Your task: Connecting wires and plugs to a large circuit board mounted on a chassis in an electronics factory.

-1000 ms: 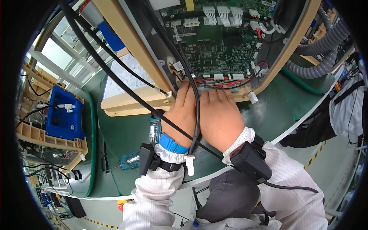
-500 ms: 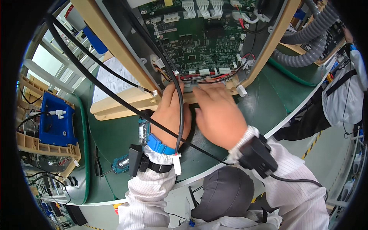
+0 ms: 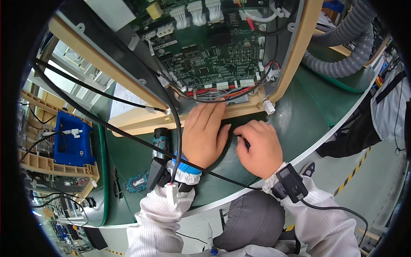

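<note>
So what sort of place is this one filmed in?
Most likely an electronics assembly line in a factory. A green circuit board sits in a tan frame on a green workbench, the hands work at its lower edge, and yellow-and-black floor tape marks the aisle.

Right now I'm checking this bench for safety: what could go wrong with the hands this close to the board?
The left hand has its fingers at the red and black wires below the green circuit board; it could tug a connector loose. A black cable crosses that wrist and might snag. The right hand rests on the green mat, away from the wiring.
</note>
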Motion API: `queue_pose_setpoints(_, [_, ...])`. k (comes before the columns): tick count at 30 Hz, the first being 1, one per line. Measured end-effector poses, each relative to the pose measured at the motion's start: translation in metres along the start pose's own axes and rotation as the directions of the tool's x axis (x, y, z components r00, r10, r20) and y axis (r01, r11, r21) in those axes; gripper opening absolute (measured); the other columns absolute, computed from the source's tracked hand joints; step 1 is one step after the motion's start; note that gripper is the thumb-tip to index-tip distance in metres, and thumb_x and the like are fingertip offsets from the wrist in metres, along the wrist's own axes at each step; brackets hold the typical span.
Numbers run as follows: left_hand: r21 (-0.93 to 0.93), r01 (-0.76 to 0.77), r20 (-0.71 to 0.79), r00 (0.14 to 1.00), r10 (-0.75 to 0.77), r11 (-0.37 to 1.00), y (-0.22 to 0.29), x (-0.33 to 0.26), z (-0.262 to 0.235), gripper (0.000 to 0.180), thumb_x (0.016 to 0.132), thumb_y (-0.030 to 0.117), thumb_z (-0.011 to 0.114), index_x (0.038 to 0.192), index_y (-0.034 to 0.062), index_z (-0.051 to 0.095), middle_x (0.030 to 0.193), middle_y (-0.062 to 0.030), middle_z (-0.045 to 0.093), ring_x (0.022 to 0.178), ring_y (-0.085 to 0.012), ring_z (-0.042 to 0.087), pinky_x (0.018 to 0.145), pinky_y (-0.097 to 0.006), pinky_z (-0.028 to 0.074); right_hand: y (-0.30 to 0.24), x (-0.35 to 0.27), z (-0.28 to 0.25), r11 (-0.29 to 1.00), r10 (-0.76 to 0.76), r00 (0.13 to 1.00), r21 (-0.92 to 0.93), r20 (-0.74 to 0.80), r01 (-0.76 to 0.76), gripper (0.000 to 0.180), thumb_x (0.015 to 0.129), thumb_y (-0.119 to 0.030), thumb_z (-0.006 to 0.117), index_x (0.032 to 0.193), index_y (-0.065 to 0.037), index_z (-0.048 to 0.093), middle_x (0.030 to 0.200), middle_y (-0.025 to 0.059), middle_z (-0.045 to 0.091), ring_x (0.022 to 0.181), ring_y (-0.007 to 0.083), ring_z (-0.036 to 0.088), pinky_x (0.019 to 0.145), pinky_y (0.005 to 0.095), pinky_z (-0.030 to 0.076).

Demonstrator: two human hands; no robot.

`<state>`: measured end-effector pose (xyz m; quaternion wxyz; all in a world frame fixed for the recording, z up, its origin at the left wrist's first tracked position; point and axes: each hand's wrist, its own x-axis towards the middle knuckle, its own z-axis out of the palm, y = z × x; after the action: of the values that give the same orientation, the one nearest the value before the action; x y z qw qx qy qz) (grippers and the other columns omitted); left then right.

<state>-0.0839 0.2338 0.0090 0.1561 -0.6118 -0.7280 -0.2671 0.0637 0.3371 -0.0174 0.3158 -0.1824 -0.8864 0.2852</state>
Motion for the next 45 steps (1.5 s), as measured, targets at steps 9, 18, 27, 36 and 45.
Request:
queue_pose_setpoints(9, [0.064,0.055,-0.016,0.998,-0.054,0.996,0.014,0.005,0.001,0.042,0.079,0.000,0.064,0.120,-0.0028,0.063,0.111,-0.0192,0.067,0.101,-0.0368,0.064,0.088,-0.043,0.051,-0.013,-0.013,0.009,1.000,0.016,1.000,0.006,-0.020,-0.016,0.013,0.073,-0.007,0.065,0.085,-0.008,0.063,0.084,0.0066,0.059,0.082,0.0292,0.055,0.072,0.0416,0.041])
queue_pose_setpoints(18, [0.130,0.135,-0.065,0.990,-0.128,0.982,0.020,0.017,0.016,0.042,0.077,0.002,0.060,0.118,-0.0005,0.065,0.117,-0.0199,0.067,0.105,-0.0373,0.064,0.093,-0.045,0.051,-0.018,-0.012,0.010,0.994,0.103,0.995,-0.046,-0.001,-0.103,0.010,0.072,-0.010,0.065,0.077,-0.008,0.055,0.080,0.0069,0.055,0.081,0.0295,0.053,0.073,0.0417,0.040])
queue_pose_setpoints(27, [0.043,0.180,-0.143,0.975,-0.172,0.983,0.026,0.021,0.016,0.010,0.077,0.008,0.062,0.080,-0.0010,0.066,0.092,-0.0211,0.065,0.099,-0.0425,0.058,0.087,-0.051,0.047,-0.016,-0.005,-0.002,0.993,0.089,0.995,-0.086,0.032,-0.086,0.008,0.067,-0.014,0.066,0.070,-0.008,0.063,0.076,0.0136,0.064,0.078,0.0364,0.062,0.066,0.0506,0.046])
queue_pose_setpoints(36, [0.023,0.180,-0.092,0.980,-0.177,0.983,0.024,0.016,0.020,0.038,0.075,0.001,0.056,0.112,-0.0067,0.060,0.118,-0.0251,0.058,0.109,-0.0447,0.053,0.096,-0.051,0.041,-0.020,-0.020,0.004,0.994,0.088,0.996,-0.059,-0.027,-0.090,0.014,0.076,-0.008,0.062,0.088,-0.005,0.058,0.090,0.0103,0.055,0.091,0.0299,0.053,0.080,0.0410,0.041])
queue_pose_setpoints(45, [-0.007,0.171,-0.087,0.981,-0.170,0.985,0.026,0.017,0.010,0.041,0.073,-0.001,0.055,0.113,-0.0060,0.061,0.118,-0.0253,0.058,0.110,-0.0445,0.053,0.097,-0.051,0.042,-0.020,-0.019,0.007,0.995,0.071,0.997,-0.072,-0.030,-0.073,0.015,0.076,-0.009,0.062,0.090,-0.005,0.059,0.091,0.0103,0.056,0.092,0.0299,0.053,0.081,0.0412,0.041])
